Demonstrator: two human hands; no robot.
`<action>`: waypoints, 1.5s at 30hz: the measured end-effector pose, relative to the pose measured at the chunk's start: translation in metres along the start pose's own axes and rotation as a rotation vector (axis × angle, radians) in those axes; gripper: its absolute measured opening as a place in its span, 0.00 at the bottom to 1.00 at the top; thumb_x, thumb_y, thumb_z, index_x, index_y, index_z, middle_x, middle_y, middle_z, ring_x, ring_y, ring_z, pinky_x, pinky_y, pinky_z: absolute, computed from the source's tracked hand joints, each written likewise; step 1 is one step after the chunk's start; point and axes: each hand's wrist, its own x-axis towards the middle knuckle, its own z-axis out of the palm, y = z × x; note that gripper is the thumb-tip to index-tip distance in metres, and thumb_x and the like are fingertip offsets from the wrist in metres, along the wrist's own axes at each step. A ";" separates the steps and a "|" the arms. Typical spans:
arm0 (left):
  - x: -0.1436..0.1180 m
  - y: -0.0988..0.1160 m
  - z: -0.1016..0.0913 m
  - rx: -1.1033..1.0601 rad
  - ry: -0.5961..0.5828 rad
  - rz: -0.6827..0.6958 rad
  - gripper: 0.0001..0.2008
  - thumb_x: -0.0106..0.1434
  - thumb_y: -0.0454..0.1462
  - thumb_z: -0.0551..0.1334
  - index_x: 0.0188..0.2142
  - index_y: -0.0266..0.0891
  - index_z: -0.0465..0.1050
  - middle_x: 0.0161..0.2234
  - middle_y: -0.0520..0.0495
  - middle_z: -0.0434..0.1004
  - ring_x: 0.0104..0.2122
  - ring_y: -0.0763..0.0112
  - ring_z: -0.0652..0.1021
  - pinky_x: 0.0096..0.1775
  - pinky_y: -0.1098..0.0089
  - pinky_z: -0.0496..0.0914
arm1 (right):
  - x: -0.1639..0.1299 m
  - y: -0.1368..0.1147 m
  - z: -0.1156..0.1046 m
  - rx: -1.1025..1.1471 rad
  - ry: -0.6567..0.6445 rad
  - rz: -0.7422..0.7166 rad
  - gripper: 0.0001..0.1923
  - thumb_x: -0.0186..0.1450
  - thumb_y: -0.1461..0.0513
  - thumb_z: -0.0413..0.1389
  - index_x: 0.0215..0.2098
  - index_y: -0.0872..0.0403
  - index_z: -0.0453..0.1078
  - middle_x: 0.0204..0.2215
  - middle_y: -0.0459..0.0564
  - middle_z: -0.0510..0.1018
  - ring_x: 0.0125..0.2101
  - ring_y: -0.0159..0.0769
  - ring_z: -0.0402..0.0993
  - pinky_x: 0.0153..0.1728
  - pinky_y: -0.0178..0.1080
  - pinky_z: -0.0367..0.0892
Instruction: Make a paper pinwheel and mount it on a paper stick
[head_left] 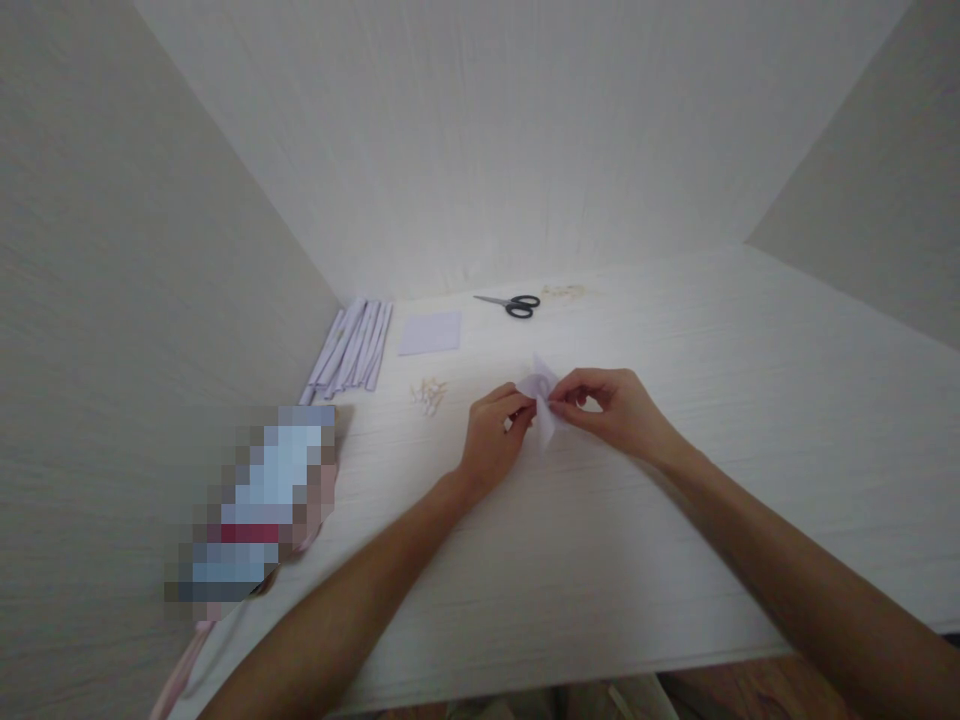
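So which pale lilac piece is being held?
The thin, creased pale lilac sheet between the left hand and right hand; the flat lilac square and long lilac strips lie untouched on the white table.

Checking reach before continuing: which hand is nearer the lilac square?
Left. The left hand is on the near side and right of the lilac square; the right hand is farther right.

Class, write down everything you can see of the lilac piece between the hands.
The lilac piece is pale, thin and paper-like, with a pointed flap at top and another below. The left hand pinches one side, the right hand the other, over the white table. Its folds are blurred; whether it touches the table is unclear.
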 end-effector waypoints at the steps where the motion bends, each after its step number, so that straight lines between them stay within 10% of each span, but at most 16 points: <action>1: 0.000 0.000 0.000 0.009 0.004 0.009 0.08 0.53 0.29 0.56 0.21 0.35 0.70 0.20 0.51 0.68 0.22 0.78 0.69 0.25 0.77 0.63 | 0.000 0.000 0.000 0.008 0.000 0.007 0.05 0.53 0.63 0.55 0.26 0.57 0.70 0.20 0.46 0.71 0.22 0.29 0.63 0.25 0.34 0.60; 45: -0.002 0.001 0.000 0.090 -0.022 0.062 0.09 0.53 0.27 0.54 0.19 0.34 0.67 0.23 0.50 0.69 0.25 0.77 0.69 0.28 0.78 0.63 | 0.002 0.004 0.014 0.450 0.015 0.316 0.05 0.46 0.64 0.58 0.21 0.57 0.67 0.17 0.42 0.69 0.18 0.24 0.62 0.20 0.31 0.57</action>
